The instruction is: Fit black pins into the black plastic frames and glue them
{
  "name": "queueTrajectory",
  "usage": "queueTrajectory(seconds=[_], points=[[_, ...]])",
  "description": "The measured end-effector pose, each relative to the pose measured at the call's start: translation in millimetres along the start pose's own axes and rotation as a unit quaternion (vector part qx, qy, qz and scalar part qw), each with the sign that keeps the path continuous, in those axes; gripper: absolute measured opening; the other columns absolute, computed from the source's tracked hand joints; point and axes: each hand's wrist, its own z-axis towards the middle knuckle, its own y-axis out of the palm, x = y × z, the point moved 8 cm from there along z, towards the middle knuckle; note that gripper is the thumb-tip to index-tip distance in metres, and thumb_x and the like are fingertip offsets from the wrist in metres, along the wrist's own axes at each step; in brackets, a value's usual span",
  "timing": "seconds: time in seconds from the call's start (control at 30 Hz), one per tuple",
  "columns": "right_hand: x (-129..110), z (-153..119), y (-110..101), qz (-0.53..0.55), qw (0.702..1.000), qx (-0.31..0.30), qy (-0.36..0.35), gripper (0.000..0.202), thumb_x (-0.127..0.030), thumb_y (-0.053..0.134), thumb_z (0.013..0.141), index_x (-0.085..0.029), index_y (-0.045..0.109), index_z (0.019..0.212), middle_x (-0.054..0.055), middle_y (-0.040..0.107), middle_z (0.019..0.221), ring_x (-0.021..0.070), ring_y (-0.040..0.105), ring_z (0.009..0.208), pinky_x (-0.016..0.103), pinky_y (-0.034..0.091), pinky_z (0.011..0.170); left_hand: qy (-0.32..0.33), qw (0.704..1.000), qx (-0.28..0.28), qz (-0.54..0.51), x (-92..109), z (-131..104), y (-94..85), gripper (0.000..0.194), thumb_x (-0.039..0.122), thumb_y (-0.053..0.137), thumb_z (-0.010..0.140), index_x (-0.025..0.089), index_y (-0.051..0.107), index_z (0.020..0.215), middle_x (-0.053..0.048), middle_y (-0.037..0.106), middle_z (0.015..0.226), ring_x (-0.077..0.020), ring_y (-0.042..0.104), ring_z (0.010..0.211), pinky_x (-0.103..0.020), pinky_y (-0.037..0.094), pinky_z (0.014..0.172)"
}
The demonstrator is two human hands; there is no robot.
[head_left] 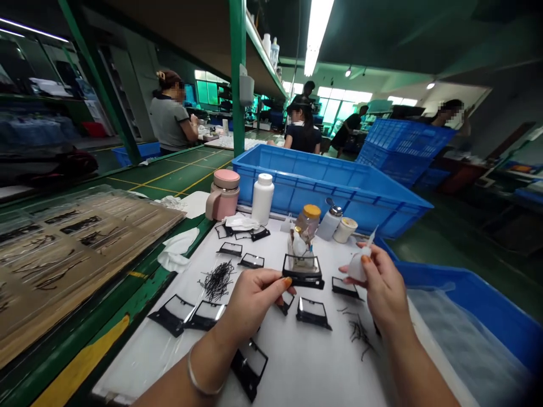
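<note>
Between thumb and fingers, my left hand (258, 294) holds a black plastic frame (302, 277) with a clear window, raised above the white work surface (322, 362). My right hand (384, 282) grips a small white squeeze bottle (360, 264) whose thin nozzle points upward. Several similar black frames lie around, such as one frame (313, 312) below the held one and another frame (172, 314) at the left. A pile of thin black strips (218, 281) rests left of my left hand. A few loose strips (360, 333) lie near my right wrist.
Along the back stand a pink mug (226, 195), a white bottle (262, 200), a yellow-lidded jar (309, 219) and a pump bottle (330, 222). Behind them is a blue crate (322, 175). Cardboard (139, 212) lies left; a blue bin (475, 288) stands right. Several people work farther back.
</note>
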Motion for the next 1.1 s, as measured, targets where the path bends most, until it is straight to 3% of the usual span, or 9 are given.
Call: queueTrajectory(seconds=[0.07, 0.13, 0.23, 0.37, 0.5, 0.8, 0.93, 1.1], points=[[-8.4, -8.8, -3.4, 0.112, 0.994, -0.001, 0.013, 0.050, -0.052, 0.053, 0.088, -0.024, 0.046, 0.130, 0.002, 0.061, 0.079, 0.0159, 0.059, 0.057, 0.026, 0.046, 0.047, -0.011, 1.000, -0.005, 0.003, -2.2, 0.8, 0.8, 0.034, 0.040, 0.057, 0.088, 0.014, 0.074, 0.075, -0.001, 0.057, 0.059, -0.0116, 0.053, 0.061, -0.022, 0.037, 0.060], [-15.2, -17.6, -4.4, 0.176, 0.984, -0.005, 0.026, 0.053, -0.049, 0.062, 0.085, -0.027, 0.046, 0.130, 0.003, 0.064, 0.083, 0.0143, 0.056, 0.055, 0.023, 0.042, 0.044, -0.022, 1.000, -0.018, -0.004, -7.1, 1.6, 3.3, 0.037, 0.044, 0.056, 0.089, 0.013, 0.074, 0.075, -0.001, 0.056, 0.058, -0.0118, 0.053, 0.061, -0.023, 0.036, 0.061], [-17.0, -27.6, -7.1, 0.231, 0.971, 0.017, 0.062, 0.054, -0.047, 0.074, 0.075, -0.026, 0.051, 0.119, 0.006, 0.068, 0.089, 0.0118, 0.054, 0.054, 0.022, 0.043, 0.047, -0.040, 0.998, -0.038, -0.035, -18.0, 3.7, 8.1, 0.042, 0.049, 0.055, 0.089, 0.013, 0.072, 0.077, -0.001, 0.057, 0.059, -0.0123, 0.052, 0.060, -0.024, 0.036, 0.062], [-20.2, -34.6, -7.8, 0.285, 0.955, 0.031, 0.074, 0.049, -0.046, 0.080, 0.068, -0.022, 0.052, 0.101, 0.005, 0.068, 0.077, 0.0096, 0.048, 0.051, 0.019, 0.041, 0.047, -0.051, 0.995, -0.045, -0.070, -26.0, 5.2, 11.0, 0.043, 0.049, 0.054, 0.089, 0.011, 0.070, 0.078, -0.003, 0.058, 0.061, -0.0130, 0.053, 0.061, -0.024, 0.038, 0.063], [-26.2, -39.5, -9.5, 0.269, 0.962, 0.034, 0.038, 0.046, -0.044, 0.080, 0.068, -0.021, 0.055, 0.099, 0.004, 0.065, 0.071, 0.0156, 0.056, 0.057, 0.023, 0.043, 0.048, -0.050, 0.994, -0.046, -0.085, -20.2, 2.9, 10.7, 0.039, 0.045, 0.054, 0.090, 0.011, 0.069, 0.079, -0.003, 0.059, 0.061, -0.0122, 0.053, 0.060, -0.023, 0.039, 0.063], [-29.8, -48.0, -10.7, 0.220, 0.975, 0.025, -0.022, 0.035, -0.036, 0.078, 0.072, -0.021, 0.060, 0.097, 0.003, 0.064, 0.080, 0.0153, 0.058, 0.058, 0.028, 0.048, 0.053, -0.039, 0.990, -0.068, -0.117, -10.4, -1.7, 15.0, 0.031, 0.036, 0.055, 0.090, 0.010, 0.072, 0.083, -0.004, 0.061, 0.065, -0.0106, 0.054, 0.061, -0.021, 0.042, 0.062], [-36.8, -56.3, -15.4, 0.164, 0.983, 0.054, -0.060, 0.030, -0.033, 0.081, 0.068, -0.020, 0.063, 0.088, 0.009, 0.066, 0.092, 0.0233, 0.065, 0.077, 0.033, 0.052, 0.062, -0.034, 0.992, -0.066, -0.105, -5.9, -3.7, 15.4, 0.030, 0.034, 0.056, 0.090, 0.010, 0.071, 0.080, -0.004, 0.062, 0.065, -0.0099, 0.054, 0.061, -0.020, 0.042, 0.061], [-46.2, -66.1, -11.8, 0.141, 0.985, 0.048, -0.088, 0.024, -0.031, 0.081, 0.068, -0.021, 0.067, 0.084, 0.010, 0.068, 0.091, 0.0303, 0.065, 0.089, 0.043, 0.053, 0.074, -0.025, 0.994, -0.067, -0.084, 1.2, -5.5, 14.6, 0.030, 0.033, 0.055, 0.091, 0.011, 0.071, 0.081, -0.003, 0.061, 0.065, -0.0102, 0.054, 0.063, -0.020, 0.042, 0.062]])
